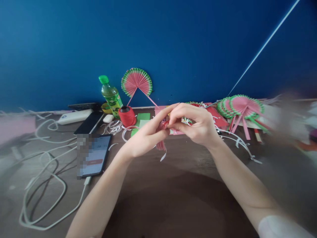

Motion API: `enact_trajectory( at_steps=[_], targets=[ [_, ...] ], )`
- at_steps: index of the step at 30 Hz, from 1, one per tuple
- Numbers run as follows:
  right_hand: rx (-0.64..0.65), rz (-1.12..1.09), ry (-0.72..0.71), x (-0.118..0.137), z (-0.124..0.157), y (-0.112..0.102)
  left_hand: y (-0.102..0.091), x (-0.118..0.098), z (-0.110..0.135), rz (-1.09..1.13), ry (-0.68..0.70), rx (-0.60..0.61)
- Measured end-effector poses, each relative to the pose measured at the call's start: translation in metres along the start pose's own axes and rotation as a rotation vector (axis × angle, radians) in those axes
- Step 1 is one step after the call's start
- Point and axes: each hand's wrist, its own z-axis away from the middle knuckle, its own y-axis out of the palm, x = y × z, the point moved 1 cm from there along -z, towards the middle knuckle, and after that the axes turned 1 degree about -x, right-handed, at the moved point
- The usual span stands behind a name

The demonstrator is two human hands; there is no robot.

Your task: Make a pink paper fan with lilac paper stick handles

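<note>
My left hand [148, 135] is closed around a folded bundle of pleated pink paper [160, 145], whose ribbed end shows below the fingers. A white strip [163, 156] dangles from its lower end. Fingertips of my right hand [198, 124] pinch close against the bundle, where a bit of red shows; whether that is thread cannot be made out. Both hands meet above the dark table, their fingertips nearly touching. Left of them stands a spool of red thread [127, 116].
A pink and green paper fan [136, 82] leans on the blue wall, beside a green-capped bottle [110, 96]. More paper fans [245, 107] lie at right. Phone [96, 158], white cable [65, 185] and power bank [75, 117] occupy the left. Green paper [143, 117] lies behind my hands.
</note>
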Motion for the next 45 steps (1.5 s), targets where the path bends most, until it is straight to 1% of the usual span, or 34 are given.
enact_trajectory(
  at_steps=[6, 9, 12, 15, 17, 19, 22, 24, 26, 27, 31, 33, 37, 42, 45],
  targets=[
    [-0.026, 0.086, -0.066, 0.002, 0.0, 0.001, 0.0, 0.003, 0.0, 0.026, -0.033, -0.031],
    [-0.027, 0.081, -0.073, 0.002, 0.0, 0.002, -0.001, 0.001, 0.0, 0.007, -0.014, -0.01],
    [-0.009, 0.025, -0.037, 0.0, 0.001, 0.001, -0.002, -0.003, 0.001, -0.073, 0.027, 0.036],
    [0.051, -0.074, 0.059, -0.001, 0.0, -0.001, -0.002, -0.006, 0.001, -0.217, 0.041, 0.104],
    [0.122, -0.115, 0.161, -0.003, -0.001, -0.003, 0.0, -0.006, 0.002, -0.37, 0.009, 0.136],
    [0.194, -0.106, 0.245, -0.004, -0.001, -0.007, 0.004, -0.006, 0.002, -0.563, -0.042, 0.146],
    [0.281, -0.04, 0.289, -0.006, -0.001, -0.013, 0.011, -0.007, 0.002, -0.803, -0.112, 0.179],
    [0.306, -0.011, 0.282, -0.006, -0.001, -0.015, 0.014, -0.008, 0.002, -0.867, -0.144, 0.202],
    [0.275, -0.013, 0.261, -0.005, -0.001, -0.014, 0.013, -0.008, 0.002, -0.8, -0.146, 0.188],
    [0.239, -0.028, 0.238, -0.004, -0.001, -0.012, 0.011, -0.008, 0.002, -0.705, -0.135, 0.169],
    [0.052, -0.097, 0.071, 0.005, -0.002, -0.003, 0.004, -0.002, 0.003, -0.165, -0.061, 0.12],
    [-0.011, -0.089, -0.01, 0.009, -0.002, 0.0, 0.003, 0.0, 0.004, -0.004, -0.043, 0.105],
    [-0.044, -0.037, -0.078, 0.011, -0.001, 0.0, 0.005, -0.002, 0.007, 0.105, -0.035, 0.084],
    [-0.063, -0.037, -0.079, 0.012, -0.001, -0.001, 0.008, -0.005, 0.007, 0.123, -0.028, 0.061],
    [-0.057, -0.035, -0.076, 0.013, -0.001, -0.001, 0.008, -0.006, 0.007, 0.117, -0.04, 0.069]
  ],
)
